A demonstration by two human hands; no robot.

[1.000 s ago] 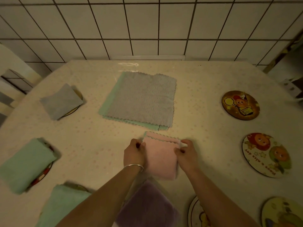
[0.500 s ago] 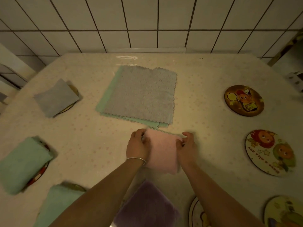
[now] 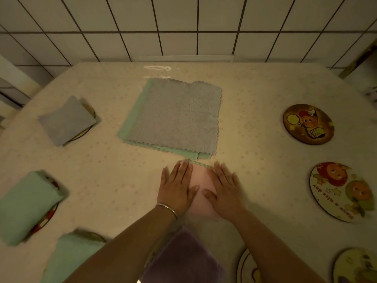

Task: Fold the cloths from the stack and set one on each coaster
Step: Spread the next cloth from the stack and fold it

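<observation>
The table (image 3: 255, 160) carries the stack (image 3: 175, 117) of flat cloths at twelve o'clock. Bare coasters (image 3: 308, 123) sit toward three o'clock. At centre the folded pink cloth (image 3: 201, 184) lies under the left hand (image 3: 177, 189) and right hand (image 3: 227, 190), fingers straight, pressing flat.

Single head-worn view, looking forward and steeply down, close over the fingers (image 3: 184, 170); worktop (image 3: 255, 111) stretches beyond them to the tiled wall (image 3: 183, 21).
</observation>
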